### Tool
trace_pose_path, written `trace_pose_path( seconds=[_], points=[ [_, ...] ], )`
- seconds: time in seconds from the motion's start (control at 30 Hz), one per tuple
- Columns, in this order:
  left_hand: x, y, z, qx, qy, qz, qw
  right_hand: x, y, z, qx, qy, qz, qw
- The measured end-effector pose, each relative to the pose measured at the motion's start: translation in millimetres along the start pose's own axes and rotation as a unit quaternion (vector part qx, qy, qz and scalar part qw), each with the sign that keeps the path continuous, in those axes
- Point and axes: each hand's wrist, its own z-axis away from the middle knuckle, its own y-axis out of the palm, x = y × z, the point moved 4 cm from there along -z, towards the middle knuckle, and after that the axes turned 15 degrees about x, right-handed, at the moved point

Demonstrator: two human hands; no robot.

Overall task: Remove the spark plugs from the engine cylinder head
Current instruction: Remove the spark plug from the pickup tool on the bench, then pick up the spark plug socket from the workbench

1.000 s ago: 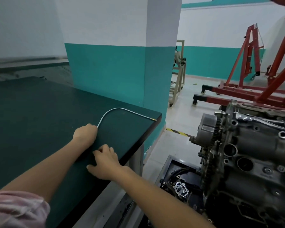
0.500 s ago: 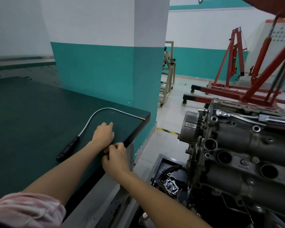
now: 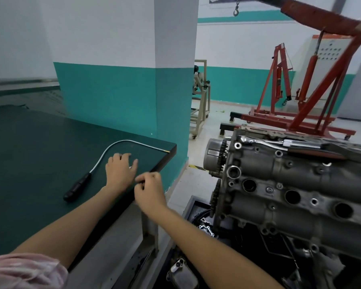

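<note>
Spark plugs: none seen out in the open; whether any sit down in the dark round wells along the engine cylinder head [image 3: 300,184], right of the bench, cannot be told.

Left hand [image 3: 119,172] lies flat on the green bench top [image 3: 40,163], fingers straight, holding nothing. Right hand [image 3: 149,190] at the bench edge, fingers curled and pinched together; possibly on something small, too small to tell.

Flexible pickup tool [image 3: 88,174], black handle and thin bent silver shaft, lies on the bench just beside the left hand, untouched. Ratchet wrench [image 3: 265,141] rests on top of the head.

Judgement: step in hand is fetching the tool. Take it by the handle, not the shaft; lower its tip straight into a well, draw up slowly, keeping the plug off the wall.
</note>
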Motion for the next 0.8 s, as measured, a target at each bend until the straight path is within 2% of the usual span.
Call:
trace_pose_path(
  seconds=[0.1, 0.17, 0.23, 0.27, 0.33, 0.4, 0.43, 0.6, 0.8],
  points=[
    [-45, -20, 10, -0.08, 0.044, 0.035, 0.995, 27, -49, 17, -0.084, -0.05, -0.029, 0.995],
    [-72, -28, 14, -0.103, 0.059, 0.053, 0.992, 39, -86, 33, -0.134, -0.075, -0.031, 0.988],
    [-84, -29, 18, -0.104, 0.089, 0.021, 0.99, 42, -121, 54, -0.163, -0.089, -0.003, 0.983],
    [-81, -24, 19, -0.08, 0.104, -0.025, 0.991, 41, -135, 65, -0.165, -0.096, 0.012, 0.982],
    [-52, -1, 24, 0.023, 0.085, -0.14, 0.986, 38, -153, 86, -0.143, -0.11, 0.021, 0.983],
    [-8, 26, 31, 0.135, 0.021, -0.176, 0.975, 36, -159, 103, -0.118, -0.13, 0.037, 0.984],
    [7, 35, 35, 0.163, 0.003, -0.167, 0.972, 34, -160, 108, -0.115, -0.14, 0.042, 0.982],
    [11, 39, 33, 0.139, 0.009, -0.125, 0.982, 25, -161, 115, -0.145, -0.153, -0.002, 0.978],
    [23, 37, 20, 0.156, -0.002, -0.088, 0.984, 22, -162, 109, -0.128, -0.167, 0.032, 0.977]
  ],
)
